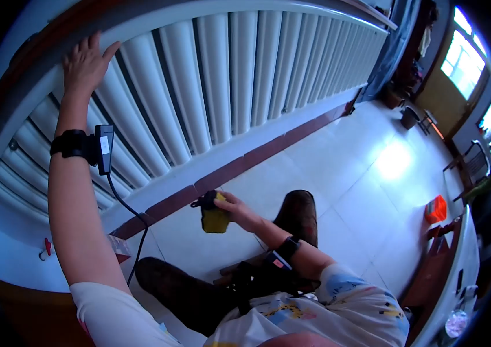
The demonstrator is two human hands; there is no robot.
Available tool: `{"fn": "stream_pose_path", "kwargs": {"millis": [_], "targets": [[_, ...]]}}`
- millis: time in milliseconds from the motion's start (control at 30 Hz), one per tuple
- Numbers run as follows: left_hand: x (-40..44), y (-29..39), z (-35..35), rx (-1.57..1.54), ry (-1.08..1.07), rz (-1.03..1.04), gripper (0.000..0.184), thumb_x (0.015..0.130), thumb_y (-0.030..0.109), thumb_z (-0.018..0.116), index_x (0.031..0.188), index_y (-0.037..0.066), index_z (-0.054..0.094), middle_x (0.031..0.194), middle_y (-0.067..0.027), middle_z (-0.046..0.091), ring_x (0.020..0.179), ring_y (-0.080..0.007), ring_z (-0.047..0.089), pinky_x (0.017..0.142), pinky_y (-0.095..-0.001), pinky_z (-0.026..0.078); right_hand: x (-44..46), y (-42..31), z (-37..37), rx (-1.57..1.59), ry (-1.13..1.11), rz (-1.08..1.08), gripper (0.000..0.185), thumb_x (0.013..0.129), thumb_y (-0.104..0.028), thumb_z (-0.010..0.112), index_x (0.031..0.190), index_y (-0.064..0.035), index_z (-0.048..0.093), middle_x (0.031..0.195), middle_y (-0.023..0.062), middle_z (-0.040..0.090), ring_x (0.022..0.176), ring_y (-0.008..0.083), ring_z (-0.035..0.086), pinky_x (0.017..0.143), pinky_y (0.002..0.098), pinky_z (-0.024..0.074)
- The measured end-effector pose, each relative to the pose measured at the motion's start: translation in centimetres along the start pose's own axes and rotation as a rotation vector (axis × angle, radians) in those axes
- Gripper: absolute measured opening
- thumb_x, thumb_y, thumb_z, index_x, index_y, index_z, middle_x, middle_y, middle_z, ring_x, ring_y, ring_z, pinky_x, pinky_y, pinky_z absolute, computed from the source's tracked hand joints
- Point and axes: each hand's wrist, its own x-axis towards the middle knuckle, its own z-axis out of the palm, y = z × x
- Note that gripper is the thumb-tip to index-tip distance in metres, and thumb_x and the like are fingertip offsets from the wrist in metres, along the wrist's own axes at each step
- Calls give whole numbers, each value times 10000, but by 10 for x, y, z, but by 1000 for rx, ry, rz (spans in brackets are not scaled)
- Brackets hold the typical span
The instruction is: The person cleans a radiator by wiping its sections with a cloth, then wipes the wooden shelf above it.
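My left hand (86,63) lies with spread fingers on the top rail of a white radiator (184,75) at the upper left, holding nothing. A black strap with a small dark device (105,149) and a cable is on that wrist. Low over the floor, my right hand (238,211) grips a yellow-green object with a black top (215,218); what it is cannot be made out for sure. The right wrist also bears a black strap with a device (279,260).
Pale floor tiles (338,173) run beside a dark red skirting (225,175). An orange-red box (435,209) stands at the right, near a table edge (464,248). Further back are a chair (477,162), a dark bucket (409,118) and a door (448,98).
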Motion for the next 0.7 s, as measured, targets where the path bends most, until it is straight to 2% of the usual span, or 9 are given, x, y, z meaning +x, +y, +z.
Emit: {"fn": "stream_pose_path", "kwargs": {"millis": [67, 133, 367, 400, 433, 500, 600, 633, 700], "targets": [[1, 4, -7, 40, 49, 11, 665, 869, 615, 286, 1331, 139, 335, 1323, -158, 410, 1235, -350, 371, 1006, -529, 279, -14, -16, -26, -24, -37, -66, 637, 811, -258, 645, 1320, -54, 321, 1095, 96, 502, 1028, 198, 516, 831, 322, 458], [2, 8, -20, 42, -66, -32, 740, 857, 655, 238, 1331, 96, 345, 1316, -167, 416, 1190, -361, 418, 987, -537, 285, -28, -39, -49, 17, 24, -83, 468, 825, -163, 599, 1220, -7, 402, 1029, 119, 565, 948, 225, 578, 811, 334, 481], [42, 48, -78, 23, -501, -128, 772, 849, 672, 160, 1327, 109, 383, 1302, -171, 443, 1214, -315, 417, 990, -546, 292, -24, -85, -113, 256, 133, -177, 321, 895, -225, 469, 1114, 8, 495, 1060, 129, 572, 956, 230, 583, 840, 350, 477], [47, 62, -72, 25, -490, -121, 772, 849, 672, 160, 1327, 109, 383, 1302, -171, 443, 1214, -315, 417, 990, -546, 292, -19, -93, -119, 305, 130, -154, 324, 897, -225, 466, 1117, 11, 496, 1070, 129, 567, 965, 231, 579, 852, 354, 472], [47, 81, -62, 56, -295, 95, 748, 855, 661, 180, 1325, 119, 392, 1308, -165, 439, 1217, -313, 414, 997, -539, 289, -13, -95, -124, 305, 97, -133, 338, 909, -242, 459, 1123, 18, 492, 1089, 127, 560, 983, 226, 567, 877, 363, 457], [68, 118, -52, -241, -184, 70, 703, 851, 650, 274, 1332, 149, 388, 1323, -146, 426, 1217, -328, 407, 1004, -509, 309, 1, -103, -131, 314, 52, -110, 347, 914, -253, 455, 1125, 21, 489, 1093, 127, 558, 990, 220, 563, 891, 372, 449], [92, 163, -41, -552, -240, -30, 621, 867, 612, 295, 1340, 220, 382, 1351, -91, 412, 1258, -293, 365, 1017, -453, 308, 15, -107, -152, 343, 34, -50, 370, 927, -285, 448, 1135, 20, 478, 1111, 124, 551, 1033, 220, 542, 922, 404, 424], [126, 151, 15, -602, -139, 154, 778, 794, 718, 310, 1303, 143, 434, 1266, -182, 472, 1193, -333, 434, 972, -459, 359, 22, -107, -161, 427, 10, -33, 368, 922, -290, 456, 1154, -5, 488, 1117, 112, 553, 1044, 214, 536, 917, 405, 431], [141, 164, -4, -603, -329, 80, 800, 771, 749, 307, 1239, 135, 514, 1206, -206, 515, 1159, -343, 467, 960, -441, 368, 30, -106, -174, 597, -41, -12, 390, 912, -311, 472, 1169, -19, 495, 1120, 107, 553, 1056, 213, 526, 921, 406, 428]]}}
